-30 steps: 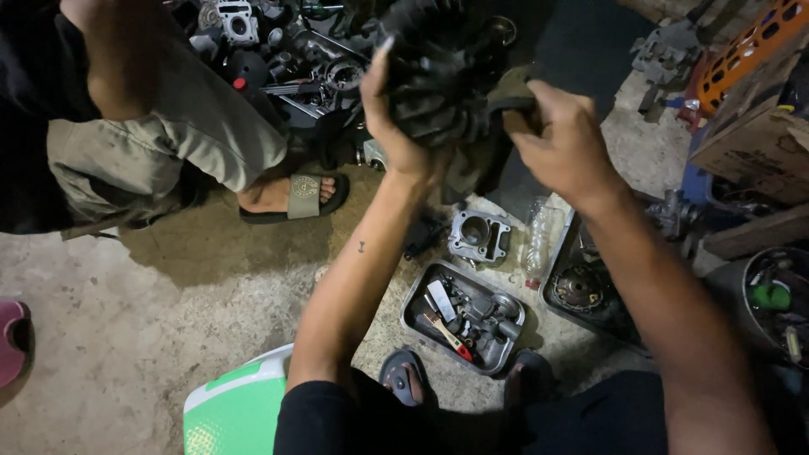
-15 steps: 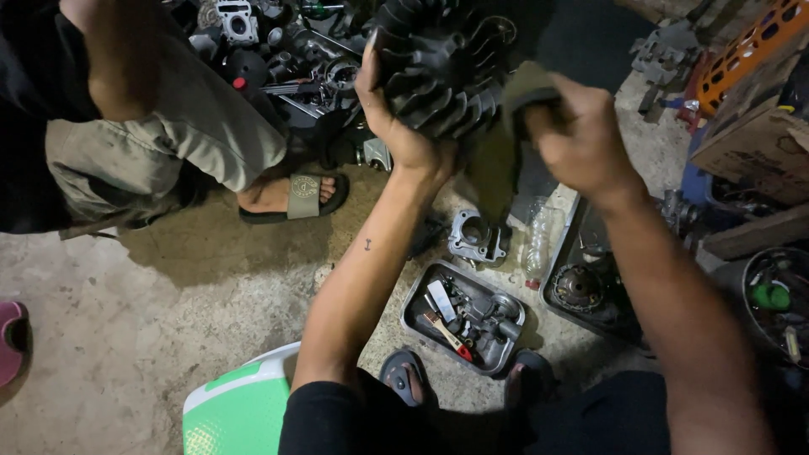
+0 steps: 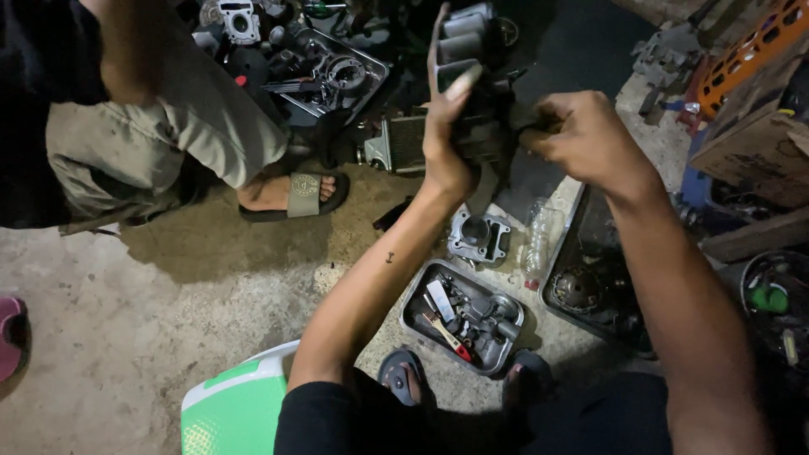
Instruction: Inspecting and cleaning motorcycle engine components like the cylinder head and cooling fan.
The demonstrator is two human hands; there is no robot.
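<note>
Left hand (image 3: 445, 126) wraps the near side of a dark finned cylinder (image 3: 472, 76), held up in the air at the top centre of the view; the fingers (image 3: 459, 84) lie pressed along the fins, the thumb hidden behind the part. Right hand (image 3: 581, 135) is closed into a fist just right of the cylinder, gripping a dark piece (image 3: 527, 126) that meets the cylinder's lower side; what that piece is cannot be told in the shadow. Both forearms rise from the bottom of the view and converge on the part.

Directly beneath the hands, on the concrete floor (image 3: 168, 337), lies a grey metal casting (image 3: 479, 238) with a round bore. Just beside it, to the right, lies a clear plastic bottle (image 3: 539, 240) on its side. Nearer the person stands a small metal tray (image 3: 421, 324) holding loose parts and a red-handled tool (image 3: 447, 335). Right of the bottle, a dark tray (image 3: 565, 316) holds a round engine part (image 3: 577, 288).

The person's two sandalled feet (image 3: 403, 375) flank the small tray's near edge. A green and white stool (image 3: 236, 404) shows at the bottom left.

At upper left a second person crouches in khaki trousers (image 3: 168, 126), one foot in a slide sandal (image 3: 295, 192). Behind that foot a further tray (image 3: 371, 84) of engine parts stands among scattered components. An orange crate (image 3: 750, 42) occupies the upper right corner.
</note>
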